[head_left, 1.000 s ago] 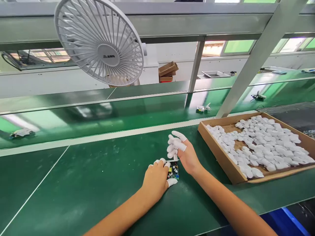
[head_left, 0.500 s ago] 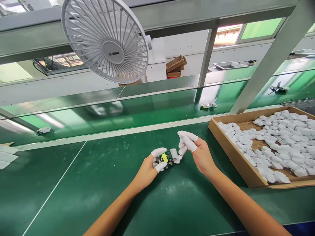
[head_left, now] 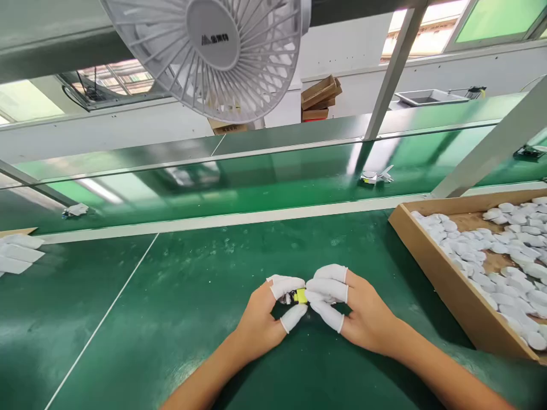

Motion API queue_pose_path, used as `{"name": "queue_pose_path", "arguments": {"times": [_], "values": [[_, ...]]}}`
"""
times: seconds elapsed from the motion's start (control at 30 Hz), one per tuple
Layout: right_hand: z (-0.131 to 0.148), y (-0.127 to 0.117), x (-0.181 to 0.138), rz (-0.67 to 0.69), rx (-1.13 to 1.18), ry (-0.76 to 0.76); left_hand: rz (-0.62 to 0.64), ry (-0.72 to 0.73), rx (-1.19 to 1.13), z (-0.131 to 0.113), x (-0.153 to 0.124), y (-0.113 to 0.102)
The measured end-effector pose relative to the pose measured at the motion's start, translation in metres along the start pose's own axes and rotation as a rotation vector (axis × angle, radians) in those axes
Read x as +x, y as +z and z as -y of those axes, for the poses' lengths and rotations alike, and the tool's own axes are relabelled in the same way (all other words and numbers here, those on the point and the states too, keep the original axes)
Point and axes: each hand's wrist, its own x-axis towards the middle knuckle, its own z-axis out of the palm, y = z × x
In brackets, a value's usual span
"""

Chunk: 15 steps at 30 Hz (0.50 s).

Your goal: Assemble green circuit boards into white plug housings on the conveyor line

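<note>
A small circuit board [head_left: 300, 295] with a yellow-wrapped part is held low over the green bench, mostly covered by fingers. My left hand [head_left: 267, 313], with white finger cots, pinches it from the left between thumb and fingers. From the right, my right hand [head_left: 356, 304], also in finger cots, closes its thumb and fingers at the board's other end. The white piece seen beside the board a moment ago is hidden behind my right fingers, so I cannot tell exactly what they grip there.
A cardboard tray [head_left: 444, 290] full of white plastic pieces [head_left: 504, 273] stands at the right. White flat pieces [head_left: 19, 253] lie at the far left. A fan [head_left: 213, 40] hangs above. Beyond the pale rail, a small assembly [head_left: 376, 175] sits on the green conveyor [head_left: 265, 188].
My right hand has come down and left to the circuit board, its fingers closing there. The board has turned in my left hand. The view has tilted down and shifted left.
</note>
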Motion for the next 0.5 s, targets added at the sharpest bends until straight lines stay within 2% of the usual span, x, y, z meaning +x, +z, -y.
{"name": "queue_pose_path", "arguments": {"times": [0.2, 0.4, 0.5], "values": [[0.0044, 0.0049, -0.0020, 0.011, 0.020, -0.069, -0.033, 0.237, 0.118, -0.0006, -0.0068, -0.0050], [0.0037, 0.0038, -0.0003, -0.010, 0.089, -0.051, -0.145, 0.335, 0.098, -0.0031, -0.0076, -0.0077], [0.0023, 0.0021, -0.0005, 0.022, 0.029, -0.112, -0.116, 0.311, 0.085, -0.0036, -0.0105, -0.0089]]}}
